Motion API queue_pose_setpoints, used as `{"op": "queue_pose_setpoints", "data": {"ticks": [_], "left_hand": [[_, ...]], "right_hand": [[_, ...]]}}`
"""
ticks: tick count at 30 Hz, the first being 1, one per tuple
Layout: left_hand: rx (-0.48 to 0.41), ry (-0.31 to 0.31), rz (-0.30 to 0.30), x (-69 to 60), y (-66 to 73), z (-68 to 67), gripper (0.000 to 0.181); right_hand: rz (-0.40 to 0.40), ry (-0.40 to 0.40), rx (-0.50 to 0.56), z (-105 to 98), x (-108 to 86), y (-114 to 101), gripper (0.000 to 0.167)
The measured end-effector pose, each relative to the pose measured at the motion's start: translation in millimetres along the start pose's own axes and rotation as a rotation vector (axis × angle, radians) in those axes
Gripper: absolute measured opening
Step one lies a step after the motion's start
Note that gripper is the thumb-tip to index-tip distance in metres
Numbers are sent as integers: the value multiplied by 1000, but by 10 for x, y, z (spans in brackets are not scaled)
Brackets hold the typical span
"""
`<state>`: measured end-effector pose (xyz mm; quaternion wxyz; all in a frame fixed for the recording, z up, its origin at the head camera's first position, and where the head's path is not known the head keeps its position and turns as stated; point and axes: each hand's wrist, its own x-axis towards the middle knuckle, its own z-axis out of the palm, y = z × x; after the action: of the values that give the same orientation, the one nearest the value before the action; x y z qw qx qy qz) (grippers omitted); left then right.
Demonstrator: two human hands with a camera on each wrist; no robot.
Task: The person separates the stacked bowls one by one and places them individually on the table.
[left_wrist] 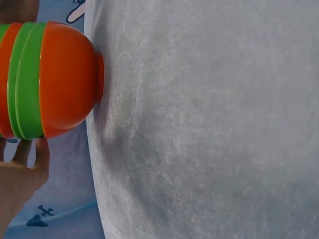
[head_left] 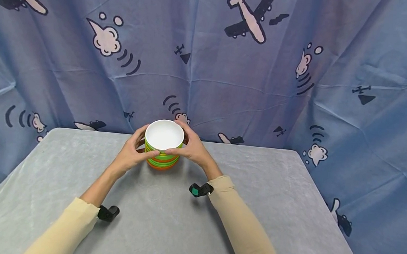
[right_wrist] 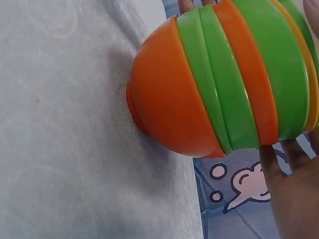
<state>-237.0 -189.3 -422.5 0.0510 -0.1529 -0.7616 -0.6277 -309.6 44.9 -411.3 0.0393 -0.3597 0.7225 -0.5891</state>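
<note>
The left hand (head_left: 131,153) and right hand (head_left: 192,148) grip a stack of bowls (head_left: 164,144) from opposite sides, thumbs at the front near the top rim, fingers curled around the sides. Orange and green outside, white inside the top one, the stack is upright near the table's (head_left: 290,213) far edge, slightly left of that edge's middle. Beyond hangs a blue airplane-print curtain (head_left: 151,59).

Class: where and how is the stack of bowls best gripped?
Grip the stack of bowls probably best around its upper walls, from both sides, like the left hand and right hand: it stands upright and round, while the bottom bowl narrows toward its foot.
</note>
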Motion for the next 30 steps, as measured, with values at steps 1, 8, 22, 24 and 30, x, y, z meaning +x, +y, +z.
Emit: {"op": "queue_pose_setpoints", "data": {"ticks": [1, 8, 22, 24, 30], "left_hand": [[-2, 0, 1, -2, 0, 0, 89], [-1, 2, 1, 1, 8, 2, 88], [20, -23, -14, 25, 62, -85, 89], [25, -25, -18, 28, 67, -92, 89], [30, -34, -42, 45, 79, -77, 90]], "right_hand": [[-3, 3, -3, 0, 0, -3, 96], [-28, 61, -13, -27, 12, -33, 98], [-59, 234, 128, -468, -114, -167, 96], [-41, 263, 139, -559, -161, -161, 95], [22, 308, 150, -820, -390, -79, 92]]}}
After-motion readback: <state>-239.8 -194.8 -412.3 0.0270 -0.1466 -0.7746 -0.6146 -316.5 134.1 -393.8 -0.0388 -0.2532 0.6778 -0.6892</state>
